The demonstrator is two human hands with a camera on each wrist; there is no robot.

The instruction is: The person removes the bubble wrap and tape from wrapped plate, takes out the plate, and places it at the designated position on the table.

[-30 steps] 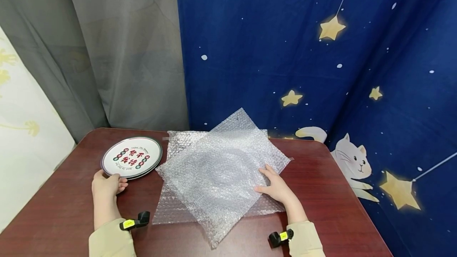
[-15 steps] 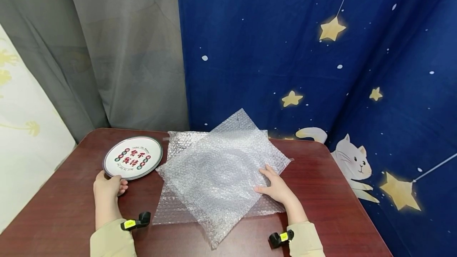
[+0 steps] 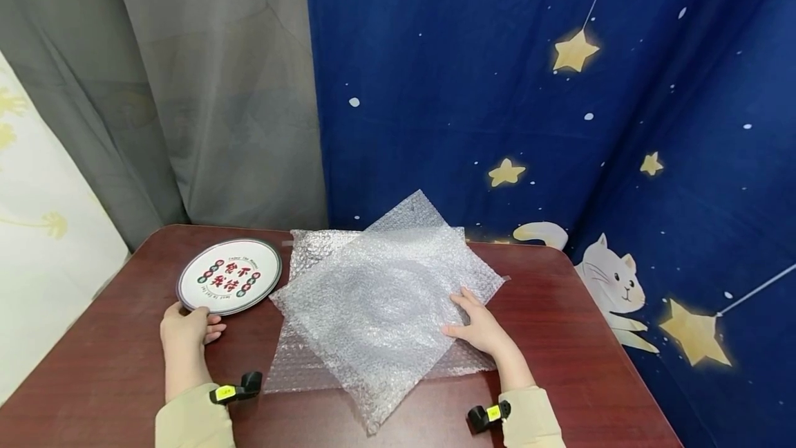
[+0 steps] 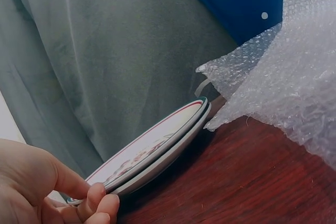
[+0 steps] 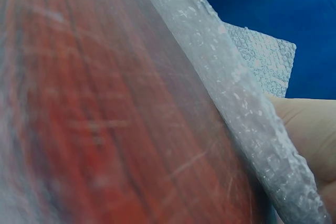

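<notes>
At the table's left lies a white round plate [image 3: 229, 276] with red characters and a dark rim. My left hand [image 3: 184, 332] holds its near edge, thumb on top and the other fingers curled at the rim. A second plate [image 4: 178, 150] sits directly beneath it in the left wrist view, a thin dark gap between their edges. In the middle lie sheets of bubble wrap [image 3: 373, 310], one turned askew over another, with a round outline showing through. My right hand [image 3: 480, 323] rests on the bubble wrap's right side, fingers spread; the right wrist view shows only part of this hand [image 5: 310, 135].
The dark red wooden table [image 3: 578, 365] extends to either side of the wrap. Behind its back edge hang a grey curtain [image 3: 236, 88] and a blue star-patterned curtain [image 3: 435, 54].
The upper plate has shifted slightly and now covers the lower plate's edge that showed at its lower right in the head view. My right hand has kept its place on the wrap.
</notes>
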